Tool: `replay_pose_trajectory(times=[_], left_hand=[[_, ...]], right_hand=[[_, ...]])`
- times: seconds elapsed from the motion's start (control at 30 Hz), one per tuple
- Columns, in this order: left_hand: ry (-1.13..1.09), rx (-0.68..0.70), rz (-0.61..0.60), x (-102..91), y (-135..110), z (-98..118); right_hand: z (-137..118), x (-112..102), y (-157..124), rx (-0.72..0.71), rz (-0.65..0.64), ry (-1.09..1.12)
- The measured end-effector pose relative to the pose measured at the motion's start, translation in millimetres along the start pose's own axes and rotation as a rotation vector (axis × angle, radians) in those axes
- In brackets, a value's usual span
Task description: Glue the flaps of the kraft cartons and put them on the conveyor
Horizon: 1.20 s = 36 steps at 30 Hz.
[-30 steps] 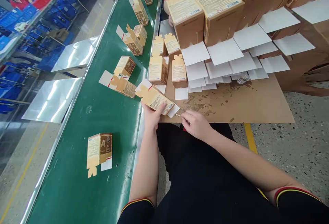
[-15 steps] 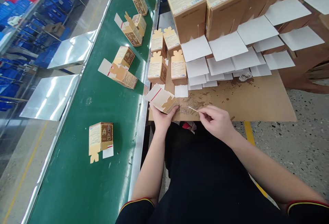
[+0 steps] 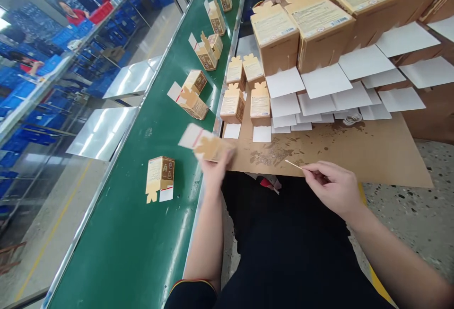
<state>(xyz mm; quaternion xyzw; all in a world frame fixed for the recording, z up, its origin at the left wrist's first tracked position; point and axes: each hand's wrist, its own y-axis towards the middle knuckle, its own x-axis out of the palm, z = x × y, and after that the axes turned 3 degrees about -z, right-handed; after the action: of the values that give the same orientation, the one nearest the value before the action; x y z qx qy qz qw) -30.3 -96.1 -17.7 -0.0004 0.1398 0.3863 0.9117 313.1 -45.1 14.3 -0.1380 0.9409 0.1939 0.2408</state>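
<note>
Above the edge of the green conveyor (image 3: 142, 242), grasping an open-flapped carton (image 3: 210, 148) in the left hand (image 3: 213, 172); pinching a thin stick (image 3: 294, 164) between thumb and fingers of the right hand (image 3: 333, 186), well apart from the carton. Best to grip lightly by the sides, without crushing the card, and to keep the stick's tip off the printed faces. On the cardboard sheet (image 3: 386, 157), note small cartons (image 3: 260, 104) beside stacked large cartons (image 3: 324, 39); cannot tell the contents of any.
</note>
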Motion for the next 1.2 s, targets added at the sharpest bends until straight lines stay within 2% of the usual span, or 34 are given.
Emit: replay_pose_trajectory(times=[0.07, 0.17, 0.27, 0.33, 0.43, 0.47, 0.53, 0.57, 0.63, 0.73, 0.8, 0.83, 0.9, 1.0, 1.07, 1.13, 1.2], left_hand=[[0.032, 0.026, 0.136, -38.0, 22, -6], [0.201, -0.016, 0.215, -81.5, 55, -16], [0.287, -0.112, 0.219, -94.7, 64, -21], [0.314, -0.048, 0.284, -91.4, 51, -21], [0.38, 0.226, 0.47, -75.7, 22, -15], [0.381, 0.305, 0.477, -66.7, 18, -11], [0.329, 0.35, 0.35, -40.2, 27, 0], [0.282, 0.311, 0.245, -22.8, 40, 8], [0.175, 0.14, 0.059, 16.2, 78, 26], [0.115, -0.151, -0.075, 68.3, 135, 52], [0.174, -0.247, -0.148, 87.3, 153, 62], [0.203, -0.264, -0.187, 90.3, 155, 64], [0.232, -0.266, -0.24, 83.9, 146, 63], [0.184, -0.264, -0.23, 51.7, 118, 50], [0.023, -0.285, -0.215, 25.1, 97, 41], [-0.197, -0.298, -0.255, 2.1, 76, 35], [-0.365, -0.289, -0.311, -13.1, 58, 34]], right_hand=[[3, -6, -2, 0.015, 0.03, 0.0], [4, -11, -2, 0.019, 0.049, 0.01], [1, -12, 1, 0.007, 0.075, 0.021], [2, -17, 2, 0.004, 0.117, 0.014], [9, -32, 2, 0.02, 0.205, -0.028], [12, -38, 2, 0.028, 0.232, -0.046], [20, -48, 6, 0.038, 0.261, -0.084], [23, -51, 10, 0.037, 0.266, -0.105], [28, -57, 23, 0.025, 0.26, -0.159], [36, -67, 45, 0.022, 0.268, -0.281], [41, -78, 57, 0.06, 0.278, -0.385], [44, -84, 62, 0.087, 0.277, -0.435], [50, -96, 69, 0.142, 0.245, -0.525], [56, -103, 81, 0.205, 0.146, -0.613], [60, -101, 91, 0.234, 0.068, -0.645], [64, -98, 101, 0.251, -0.007, -0.67], [68, -97, 107, 0.261, -0.055, -0.69]])
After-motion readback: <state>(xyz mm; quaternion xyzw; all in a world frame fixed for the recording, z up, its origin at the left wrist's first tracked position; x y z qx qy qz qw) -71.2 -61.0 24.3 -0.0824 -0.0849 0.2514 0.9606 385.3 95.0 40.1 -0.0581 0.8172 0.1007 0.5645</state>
